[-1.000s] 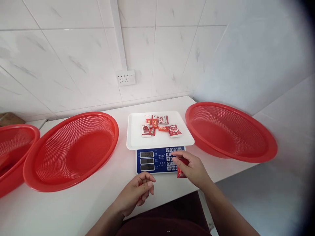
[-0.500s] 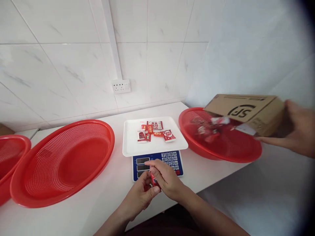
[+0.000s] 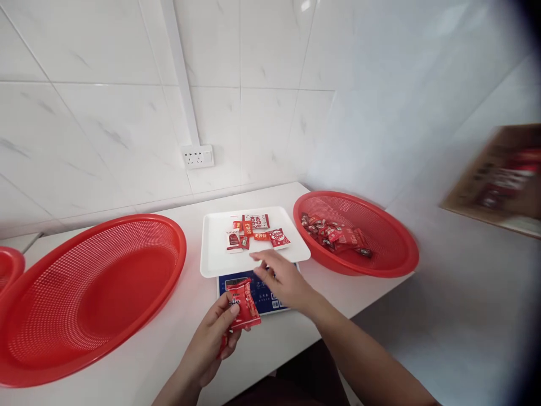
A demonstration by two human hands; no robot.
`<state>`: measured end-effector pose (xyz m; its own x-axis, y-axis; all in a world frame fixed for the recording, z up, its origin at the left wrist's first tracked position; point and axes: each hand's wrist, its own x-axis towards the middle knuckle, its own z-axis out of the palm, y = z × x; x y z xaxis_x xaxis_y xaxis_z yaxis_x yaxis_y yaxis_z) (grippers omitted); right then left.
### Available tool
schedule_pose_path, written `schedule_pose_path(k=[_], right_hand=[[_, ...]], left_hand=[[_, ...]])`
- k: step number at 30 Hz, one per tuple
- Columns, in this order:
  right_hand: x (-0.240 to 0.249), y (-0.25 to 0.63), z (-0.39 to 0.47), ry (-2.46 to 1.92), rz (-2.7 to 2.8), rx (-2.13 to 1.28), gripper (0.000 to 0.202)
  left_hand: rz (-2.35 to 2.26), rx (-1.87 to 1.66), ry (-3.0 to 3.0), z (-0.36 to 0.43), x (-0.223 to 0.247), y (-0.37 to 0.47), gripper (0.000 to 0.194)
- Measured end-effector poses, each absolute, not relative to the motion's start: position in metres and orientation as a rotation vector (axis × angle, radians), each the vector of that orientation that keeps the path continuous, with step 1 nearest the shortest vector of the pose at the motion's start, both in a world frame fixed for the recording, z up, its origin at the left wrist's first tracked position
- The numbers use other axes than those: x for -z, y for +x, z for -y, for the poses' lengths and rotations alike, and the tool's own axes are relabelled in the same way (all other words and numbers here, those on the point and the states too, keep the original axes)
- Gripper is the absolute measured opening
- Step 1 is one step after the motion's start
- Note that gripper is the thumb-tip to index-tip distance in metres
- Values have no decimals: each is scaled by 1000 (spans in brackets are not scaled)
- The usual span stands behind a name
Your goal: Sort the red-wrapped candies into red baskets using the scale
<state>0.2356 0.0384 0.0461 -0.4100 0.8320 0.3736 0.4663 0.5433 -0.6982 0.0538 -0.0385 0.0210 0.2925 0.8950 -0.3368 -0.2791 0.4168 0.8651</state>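
My left hand [image 3: 215, 330] is closed on red snack packets [image 3: 245, 304]; one shows in full, and a bit of another red wrapper pokes out under the fingers. Over the near edge of a white weighing tray [image 3: 213, 254], my right hand [image 3: 284, 279] hovers with thumb and forefinger apart and nothing visible between them. Several small red, orange and white candy packets [image 3: 260, 235] lie on the tray. The tray sits on a blue digital scale [image 3: 264, 296], whose display and keys are partly covered by my hands and the packet.
To the right, a red mesh basket [image 3: 393, 254] holds a heap of red snack packets [image 3: 338, 231]. A blurred cardboard box [image 3: 469, 186] with red packets inside is at the far right. Another red basket [image 3: 127, 299] stands left, with part of one more [image 3: 12, 262] beyond. A wall socket [image 3: 198, 157] is behind.
My hands have separated; the packets stay in my left hand. Another person's hand has left view, and the box moved from above the right basket to the far right. Packets now lie in that basket.
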Motion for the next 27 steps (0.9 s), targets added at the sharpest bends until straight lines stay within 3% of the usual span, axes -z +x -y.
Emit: schedule_pose_path(k=[6, 13, 20, 27], right_hand=[[-54, 239, -116, -1367, 2287, -254, 35], [-55, 217, -147, -1392, 2660, -204, 52], [-41, 223, -141, -1200, 2642, -131, 27], [-48, 236, -128, -1243, 2374, -104, 25]], left_hand=[[-970, -901, 736, 43, -22, 53, 41], [-981, -915, 742, 48, -21, 49, 41], [-1005, -916, 718, 48, -17, 42, 43], [-999, -906, 708, 44, -16, 45, 45]])
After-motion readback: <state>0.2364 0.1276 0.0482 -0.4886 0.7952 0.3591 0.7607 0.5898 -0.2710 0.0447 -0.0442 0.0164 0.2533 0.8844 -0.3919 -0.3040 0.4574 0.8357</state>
